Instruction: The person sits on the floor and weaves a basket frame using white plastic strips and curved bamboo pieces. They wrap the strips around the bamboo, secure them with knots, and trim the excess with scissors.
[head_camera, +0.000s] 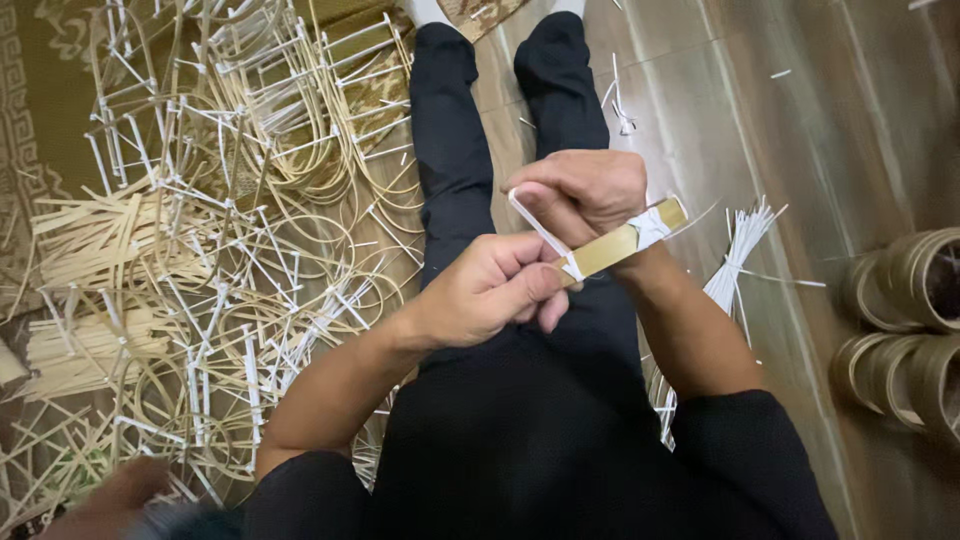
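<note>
I sit on the floor with my legs in black trousers (450, 150) stretched out. Over my lap I hold a short flat bundle of bamboo strips (615, 245), bound near its far end with a white plastic strap (650, 228). My right hand (590, 190) grips the bundle from above, and a loop of white strap (530, 222) runs around its fingers. My left hand (490, 290) pinches the near end of the bundle, where the strap crosses it.
A big tangle of bent bamboo hoops tied with white strips (230, 200) covers the floor to my left, with stacks of flat slats (90, 240) beside it. A bunch of white strips (738, 255) lies to my right. Coiled bamboo rings (905, 290) stand at the right edge.
</note>
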